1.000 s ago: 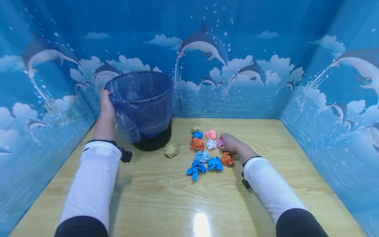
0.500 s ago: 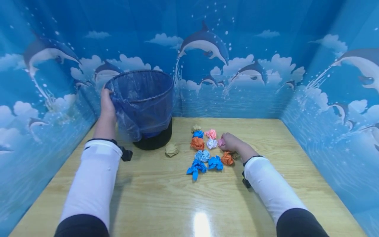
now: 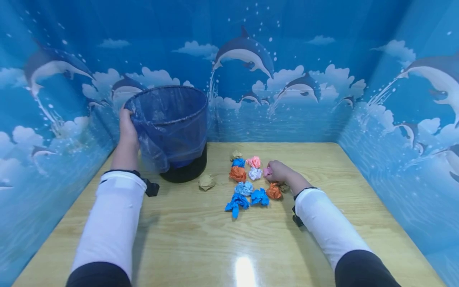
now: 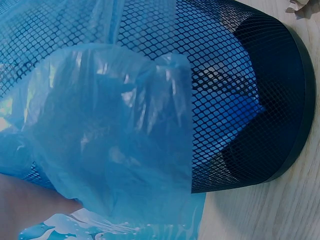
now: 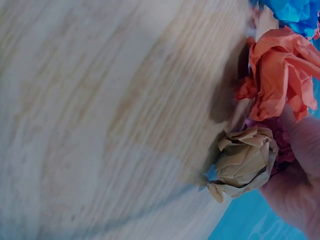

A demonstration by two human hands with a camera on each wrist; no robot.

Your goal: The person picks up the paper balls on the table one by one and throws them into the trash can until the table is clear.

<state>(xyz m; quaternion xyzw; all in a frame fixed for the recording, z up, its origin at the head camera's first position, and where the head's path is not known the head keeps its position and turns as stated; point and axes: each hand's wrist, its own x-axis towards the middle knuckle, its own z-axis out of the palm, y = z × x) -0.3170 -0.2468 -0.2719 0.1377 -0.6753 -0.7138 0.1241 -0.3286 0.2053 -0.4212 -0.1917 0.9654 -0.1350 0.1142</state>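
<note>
A black mesh trash bin (image 4: 287, 95) lined with a translucent blue bag (image 3: 172, 135) stands upright at the table's left. My left hand (image 3: 128, 125) grips its left rim; most of its fingers are hidden behind the bin and bag. At the right of a group of crumpled paper balls, my right hand (image 3: 281, 172) reaches down and pinches a pink paper ball (image 3: 267, 172). In the right wrist view, that ball is partly covered by a tan paper ball (image 5: 245, 160). An orange paper ball (image 5: 282, 75) lies beside the thumb.
Several other paper balls lie between the hands, among them a white ball (image 3: 255, 173), a light blue ball (image 3: 244, 188) and a second orange ball (image 3: 238, 173). A tan ball (image 3: 206, 182) sits near the bin's base. Dolphin-print curtains (image 3: 305, 119) enclose the wooden table (image 3: 201, 243).
The view shifts slightly. Both hands stay in place, the left at the bin's rim and the right at the pink paper ball.
</note>
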